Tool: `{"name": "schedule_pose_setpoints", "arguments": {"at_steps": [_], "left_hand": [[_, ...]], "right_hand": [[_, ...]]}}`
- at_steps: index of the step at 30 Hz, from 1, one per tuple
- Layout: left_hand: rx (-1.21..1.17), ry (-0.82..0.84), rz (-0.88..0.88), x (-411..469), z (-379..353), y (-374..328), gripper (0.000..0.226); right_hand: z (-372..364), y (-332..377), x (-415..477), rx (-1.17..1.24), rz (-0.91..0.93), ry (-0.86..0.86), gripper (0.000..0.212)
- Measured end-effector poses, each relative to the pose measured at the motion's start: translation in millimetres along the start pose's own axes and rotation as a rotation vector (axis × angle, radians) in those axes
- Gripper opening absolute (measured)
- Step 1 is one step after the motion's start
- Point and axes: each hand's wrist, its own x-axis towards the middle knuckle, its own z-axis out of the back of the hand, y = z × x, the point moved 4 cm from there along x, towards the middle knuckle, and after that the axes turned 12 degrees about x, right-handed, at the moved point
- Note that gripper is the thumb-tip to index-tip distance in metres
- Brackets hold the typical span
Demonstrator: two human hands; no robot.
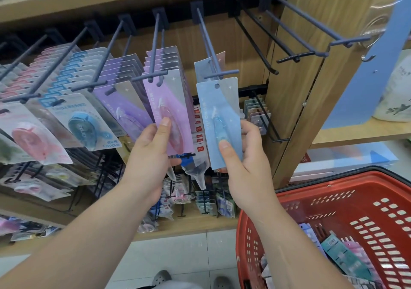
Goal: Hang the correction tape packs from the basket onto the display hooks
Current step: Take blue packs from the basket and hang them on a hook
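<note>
A wooden shelving unit [295, 101] is filling most of the frame, its boards running across the top and its side panel slanting down the right. Pale floor tiles [178, 255] are showing along the bottom, where two grey shoes [161, 277] are peeking in. Blue-grey display hooks [108, 50] are jutting out in a row. Those at left and centre are carrying stacks of carded packs, and those at the upper right are hanging bare.

Two hands are working at centre frame, each holding one pack. One red basket [333, 188] with slotted walls is sitting at the lower right with several more packs lying in it; their number is not showing clearly.

The left hand [151, 155] is gripping the lower part of a pink pack [171, 110], with the thumb lying flat on the front and the fingers curling behind. This pack's top is meeting the tip of a centre hook, in front of a stack of like cards. The right hand [244, 166] is pinching a blue pack [222, 115] the same way—thumb on the front, fingers wrapping round its right edge. That pack is a tall, narrow pale-blue card with white sparkle marks, a round hole at its top and a slim blue dispenser under a clear blister. Its hole is sitting just under the tip of the neighbouring hook [208, 43], unthreaded, with one greyish-blue card hanging behind it.
</note>
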Motion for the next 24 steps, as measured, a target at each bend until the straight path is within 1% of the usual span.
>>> {"name": "schedule_pose_setpoints", "arguments": {"at_steps": [6, 9, 14, 17, 21, 24], "left_hand": [[0.004, 0.006, 0.006, 1.2, 0.0, -0.7, 0.036], [0.011, 0.000, 0.003, 1.0, 0.2, -2.0, 0.036], [0.006, -0.006, 0.010, 2.9, -3.4, -3.8, 0.030], [0.007, -0.021, 0.002, 6.5, -7.3, -5.6, 0.026], [-0.009, -0.011, 0.000, 10.1, -10.8, -6.4, 0.028], [-0.029, 0.025, 0.037, 8.8, -12.1, -0.1, 0.029]], "right_hand": [[0.4, -5.6, 8.3, -0.034, -0.006, -0.037, 0.031], [-0.5, -9.9, 16.3, -0.055, -0.023, -0.022, 0.032], [-2.4, -19.8, 48.2, -0.124, -0.094, 0.020, 0.039], [-4.5, -22.0, 64.6, -0.161, -0.101, 0.026, 0.047], [-6.5, -23.5, 74.9, -0.189, -0.102, 0.026, 0.047], [-7.1, -22.6, 71.6, -0.225, -0.101, 0.010, 0.048]]}}
